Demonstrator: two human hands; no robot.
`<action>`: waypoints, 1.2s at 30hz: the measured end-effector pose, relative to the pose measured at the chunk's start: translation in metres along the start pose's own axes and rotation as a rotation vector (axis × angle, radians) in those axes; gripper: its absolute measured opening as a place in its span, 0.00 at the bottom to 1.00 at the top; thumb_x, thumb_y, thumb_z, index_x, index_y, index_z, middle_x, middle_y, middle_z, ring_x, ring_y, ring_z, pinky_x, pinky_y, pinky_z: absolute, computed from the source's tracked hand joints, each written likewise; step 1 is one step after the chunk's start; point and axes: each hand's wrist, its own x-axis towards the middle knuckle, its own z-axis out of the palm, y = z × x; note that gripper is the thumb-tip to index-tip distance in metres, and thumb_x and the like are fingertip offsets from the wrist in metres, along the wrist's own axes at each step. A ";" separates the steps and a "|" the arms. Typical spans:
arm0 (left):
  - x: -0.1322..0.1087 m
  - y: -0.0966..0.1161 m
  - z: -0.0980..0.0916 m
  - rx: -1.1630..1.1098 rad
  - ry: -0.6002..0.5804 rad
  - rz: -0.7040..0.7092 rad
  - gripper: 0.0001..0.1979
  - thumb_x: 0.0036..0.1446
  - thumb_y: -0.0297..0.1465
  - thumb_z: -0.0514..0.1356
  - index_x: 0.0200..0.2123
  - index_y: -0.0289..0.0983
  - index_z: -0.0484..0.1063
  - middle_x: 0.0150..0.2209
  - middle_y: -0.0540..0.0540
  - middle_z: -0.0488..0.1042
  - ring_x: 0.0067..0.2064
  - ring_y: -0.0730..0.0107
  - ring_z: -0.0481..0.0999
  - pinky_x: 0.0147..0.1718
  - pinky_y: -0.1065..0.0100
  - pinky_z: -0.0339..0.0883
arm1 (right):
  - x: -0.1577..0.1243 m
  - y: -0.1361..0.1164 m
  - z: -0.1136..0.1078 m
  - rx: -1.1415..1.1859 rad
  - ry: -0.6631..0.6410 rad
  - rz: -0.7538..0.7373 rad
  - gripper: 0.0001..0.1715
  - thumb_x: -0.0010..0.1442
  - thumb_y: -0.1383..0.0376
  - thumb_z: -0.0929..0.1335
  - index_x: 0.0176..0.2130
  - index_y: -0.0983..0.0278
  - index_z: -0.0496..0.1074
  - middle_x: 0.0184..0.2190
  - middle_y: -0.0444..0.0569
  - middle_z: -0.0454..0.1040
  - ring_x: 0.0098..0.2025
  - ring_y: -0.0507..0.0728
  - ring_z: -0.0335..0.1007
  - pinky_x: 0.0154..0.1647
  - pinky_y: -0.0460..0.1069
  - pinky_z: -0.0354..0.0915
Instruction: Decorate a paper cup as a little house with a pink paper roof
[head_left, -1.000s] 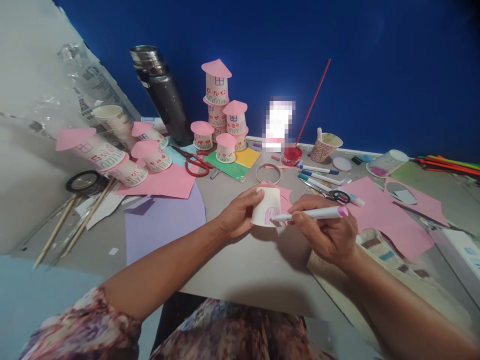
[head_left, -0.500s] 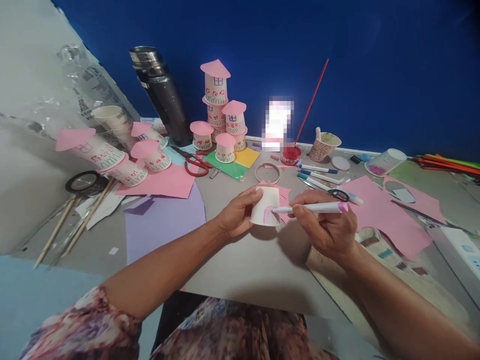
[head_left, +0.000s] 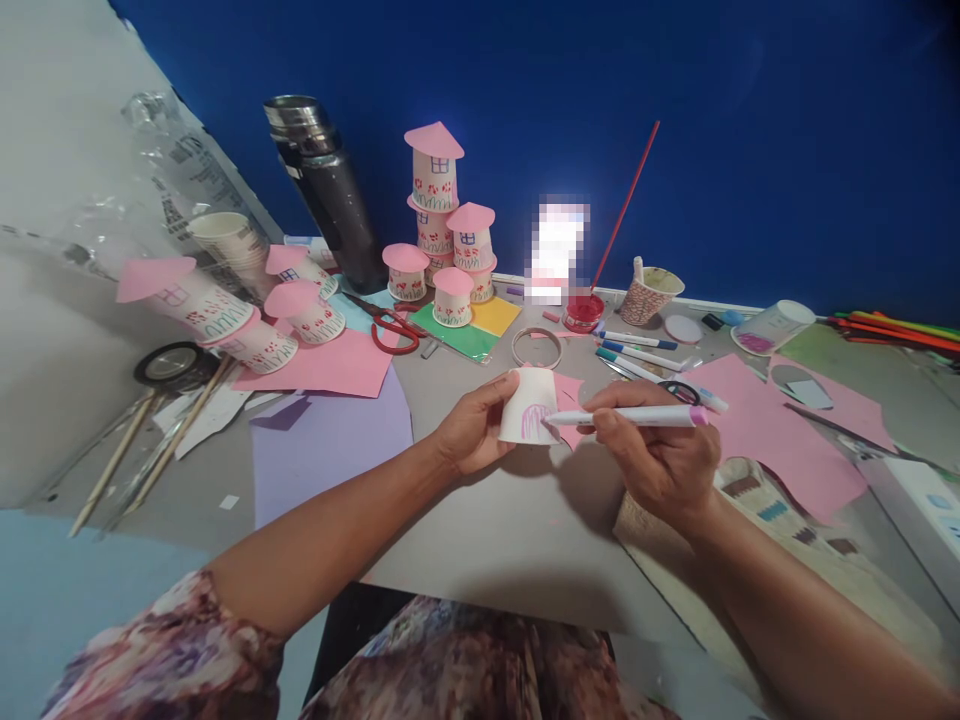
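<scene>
A gray table spans the frame's middle, with a dark flask at upper left. Right of centre, the right hand is curled into a pinch; the left hand, partly closed, grips a white cup, wide end down, at centre, where the right's pink-capped marker points at pink strokes.

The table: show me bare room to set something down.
Widest free patch: the near table below the held cup, between purple paper and cloth. A smaller one, with a white scrap, lies between that paper and the sticks. Crowded: along the blue wall and right of the pen.
</scene>
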 end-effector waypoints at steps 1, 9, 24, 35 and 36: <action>0.000 0.000 0.000 -0.004 -0.003 0.001 0.15 0.69 0.34 0.61 0.51 0.29 0.79 0.40 0.37 0.83 0.40 0.58 0.83 0.43 0.60 0.77 | -0.001 0.001 0.000 -0.012 0.021 0.009 0.07 0.68 0.68 0.70 0.36 0.60 0.78 0.31 0.46 0.83 0.29 0.53 0.78 0.29 0.47 0.69; -0.002 0.002 0.003 -0.002 0.022 -0.017 0.17 0.70 0.35 0.59 0.53 0.29 0.78 0.40 0.37 0.84 0.39 0.57 0.83 0.40 0.61 0.77 | 0.000 -0.001 0.000 -0.003 -0.002 0.013 0.08 0.67 0.69 0.69 0.36 0.60 0.77 0.30 0.44 0.82 0.27 0.52 0.77 0.27 0.46 0.68; -0.002 0.005 -0.001 0.039 -0.011 -0.031 0.20 0.68 0.37 0.62 0.54 0.27 0.77 0.41 0.35 0.84 0.35 0.58 0.83 0.32 0.65 0.75 | 0.002 0.001 -0.001 0.035 0.011 0.045 0.10 0.68 0.69 0.68 0.34 0.61 0.77 0.29 0.44 0.81 0.25 0.52 0.75 0.27 0.47 0.67; -0.002 0.003 -0.002 -0.018 -0.040 -0.050 0.17 0.68 0.35 0.62 0.52 0.28 0.78 0.42 0.35 0.84 0.42 0.55 0.84 0.46 0.58 0.77 | 0.006 0.000 -0.001 0.078 -0.024 0.058 0.11 0.68 0.69 0.68 0.34 0.61 0.77 0.27 0.45 0.81 0.24 0.52 0.76 0.25 0.47 0.68; -0.002 0.003 -0.002 -0.018 -0.037 -0.044 0.16 0.68 0.35 0.62 0.51 0.29 0.78 0.41 0.36 0.84 0.41 0.56 0.84 0.46 0.59 0.77 | 0.006 0.000 0.000 0.077 -0.014 0.051 0.10 0.68 0.69 0.68 0.34 0.61 0.77 0.28 0.45 0.82 0.24 0.52 0.76 0.26 0.47 0.68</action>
